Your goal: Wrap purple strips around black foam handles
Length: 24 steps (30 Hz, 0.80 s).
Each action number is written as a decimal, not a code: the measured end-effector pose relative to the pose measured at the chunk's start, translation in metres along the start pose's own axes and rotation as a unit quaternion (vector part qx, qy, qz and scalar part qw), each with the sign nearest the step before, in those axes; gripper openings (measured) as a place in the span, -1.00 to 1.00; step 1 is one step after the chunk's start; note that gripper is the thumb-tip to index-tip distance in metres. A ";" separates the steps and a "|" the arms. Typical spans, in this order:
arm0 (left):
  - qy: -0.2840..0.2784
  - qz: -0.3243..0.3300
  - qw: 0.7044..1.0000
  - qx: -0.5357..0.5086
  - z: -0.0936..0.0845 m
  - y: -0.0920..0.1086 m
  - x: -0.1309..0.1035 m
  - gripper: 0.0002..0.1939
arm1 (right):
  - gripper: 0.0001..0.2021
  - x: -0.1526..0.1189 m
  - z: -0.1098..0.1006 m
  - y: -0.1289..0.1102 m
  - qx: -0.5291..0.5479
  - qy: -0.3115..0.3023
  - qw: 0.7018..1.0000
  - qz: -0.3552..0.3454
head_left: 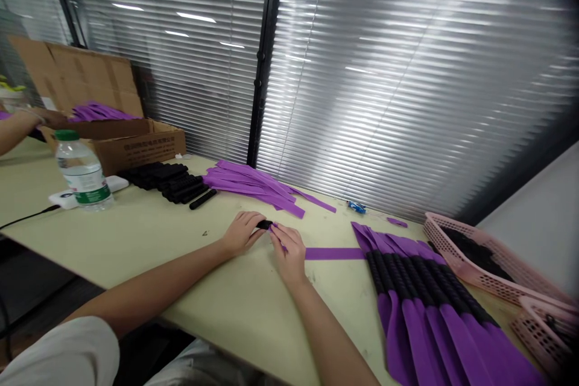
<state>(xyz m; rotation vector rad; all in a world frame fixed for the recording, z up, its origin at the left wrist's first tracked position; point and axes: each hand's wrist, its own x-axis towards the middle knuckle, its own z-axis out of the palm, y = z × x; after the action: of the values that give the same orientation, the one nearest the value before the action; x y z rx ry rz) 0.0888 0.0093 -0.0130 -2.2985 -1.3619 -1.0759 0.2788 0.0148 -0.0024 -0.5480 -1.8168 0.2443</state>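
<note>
My left hand [243,233] is closed around a short black ribbed tube [265,225] held just above the table. Against the tube's right end, my right hand [288,247] pinches the end of a purple strap [335,253]. From under that hand the strap runs flat to the right. Beyond my hands lies a fanned pile of purple straps [253,184], with a stack of black tubes [169,181] to its left. Several purple straps with black tubes around their middles [414,277] lie side by side on my right. The fingertips partly hide where strap and tube meet.
A water bottle [84,172] stands at the left, before an open cardboard box [136,145]. Another person's hand [47,116] is beside the box. Pink baskets [493,241] with black items are at the right. A small blue object [356,207] lies near the blinds.
</note>
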 end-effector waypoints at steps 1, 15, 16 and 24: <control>0.000 -0.001 1.000 0.003 0.000 0.000 0.000 -0.68 | -0.80 -0.001 0.001 0.000 0.003 0.004 1.000 0.019; 0.008 -0.002 0.998 0.059 0.000 -0.004 -0.001 -0.70 | -0.76 -0.003 0.005 0.003 0.088 0.031 0.991 0.094; 0.007 -0.002 0.998 0.061 0.000 -0.004 -0.001 -0.70 | -0.76 -0.003 0.005 0.004 0.097 0.031 0.990 0.096; -0.014 -0.009 0.998 0.054 -0.003 -0.001 0.000 -0.70 | -0.77 -0.001 0.003 0.002 0.094 0.034 0.992 0.078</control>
<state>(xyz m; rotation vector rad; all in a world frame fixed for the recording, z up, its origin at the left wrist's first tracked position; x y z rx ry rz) 0.0868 0.0079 -0.0112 -2.2362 -1.4174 -0.9553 0.2766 0.0166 -0.0052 -0.5581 -1.6666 0.4935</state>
